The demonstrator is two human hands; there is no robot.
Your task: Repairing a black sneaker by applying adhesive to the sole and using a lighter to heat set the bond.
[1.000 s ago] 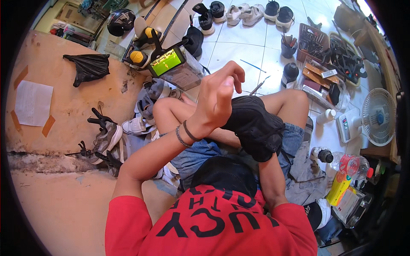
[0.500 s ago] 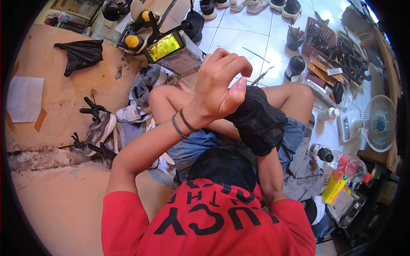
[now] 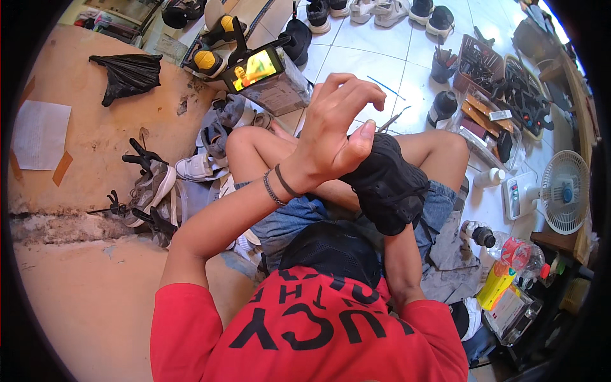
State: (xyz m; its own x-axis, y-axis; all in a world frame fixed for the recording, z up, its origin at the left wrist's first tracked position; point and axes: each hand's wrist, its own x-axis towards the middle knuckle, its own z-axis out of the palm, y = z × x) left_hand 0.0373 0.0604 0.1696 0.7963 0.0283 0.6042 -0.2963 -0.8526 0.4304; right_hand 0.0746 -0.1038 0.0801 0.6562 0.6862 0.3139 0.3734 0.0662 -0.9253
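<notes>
My left hand (image 3: pixel 331 134) is raised above my crossed legs, bracelets on its wrist. Its fingers are curled, the thumb stands apart from the index finger, and I see nothing between them. Just right of it, a black shoe (image 3: pixel 389 184) is held over my right thigh. My right forearm (image 3: pixel 402 261) runs up into the opening of that shoe, so the right hand and its fingers are hidden inside. A piece of black mesh (image 3: pixel 331 254) covers the middle of my lap, in front of my red shirt.
A phone (image 3: pixel 253 69) stands on a box ahead. Several shoes (image 3: pixel 149 191), some with black clamps, lie to the left by the wall. Tools in a basket (image 3: pixel 477 67), a dark bottle (image 3: pixel 441 108), a scale (image 3: pixel 519 194), a small fan (image 3: pixel 565 191) and plastic bottles (image 3: pixel 519 251) line the right.
The left thumb and index finger have spread further apart, and the hand has shifted slightly right. The phone's picture is different. The shoe and right arm stay nearly still.
</notes>
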